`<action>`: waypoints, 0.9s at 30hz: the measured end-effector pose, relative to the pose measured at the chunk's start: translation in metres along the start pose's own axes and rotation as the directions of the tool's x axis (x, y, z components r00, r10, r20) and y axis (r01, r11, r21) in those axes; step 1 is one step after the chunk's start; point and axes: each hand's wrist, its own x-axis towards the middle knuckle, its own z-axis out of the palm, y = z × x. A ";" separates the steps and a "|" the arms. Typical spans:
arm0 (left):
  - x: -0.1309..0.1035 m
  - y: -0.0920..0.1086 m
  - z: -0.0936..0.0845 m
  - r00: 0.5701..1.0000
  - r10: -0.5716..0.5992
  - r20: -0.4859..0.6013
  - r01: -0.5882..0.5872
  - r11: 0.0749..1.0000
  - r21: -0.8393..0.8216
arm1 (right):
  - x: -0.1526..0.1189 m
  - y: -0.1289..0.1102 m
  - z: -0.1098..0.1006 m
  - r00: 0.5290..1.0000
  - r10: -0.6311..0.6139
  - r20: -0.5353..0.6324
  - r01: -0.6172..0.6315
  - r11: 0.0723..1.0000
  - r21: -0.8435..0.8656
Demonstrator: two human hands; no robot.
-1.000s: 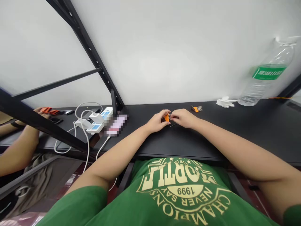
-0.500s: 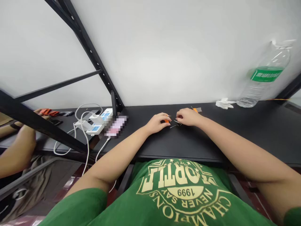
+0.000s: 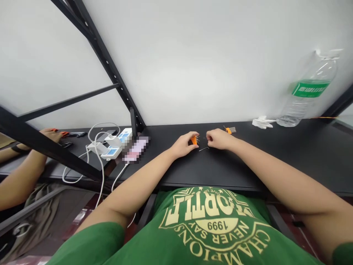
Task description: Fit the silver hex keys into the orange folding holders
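Between the thumb and fingers of my left hand (image 3: 182,145) is an orange hex key holder (image 3: 194,140), with several bent metal keys sticking out of its right side. My right hand (image 3: 219,139) is closed in a pinch just to the right of it; the fingers mostly hide the hex key in them. A loose hex key (image 3: 203,149) lies on the black table below and between both hands. Behind my right hand rests a second orange holder (image 3: 228,130) with a row of metal keys.
A white power strip (image 3: 113,151) with plugs and cables, and a phone (image 3: 136,149) on a charging cable, lie to the left beside a black metal post (image 3: 134,121). Crumpled white tissue (image 3: 263,122) and a plastic bottle (image 3: 306,97) are at the right. Another person's arm (image 3: 33,165) reaches in at far left.
One of two loose hex keys has left the table by my right fingers. My left hand has turned the orange holder so more of it shows. My right hand shifted slightly.
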 end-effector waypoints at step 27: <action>-0.001 -0.001 0.000 1.000 0.017 0.006 -0.017 0.999 -0.050 | 0.001 -0.004 0.007 0.905 -0.407 -0.124 0.410 0.912 -0.005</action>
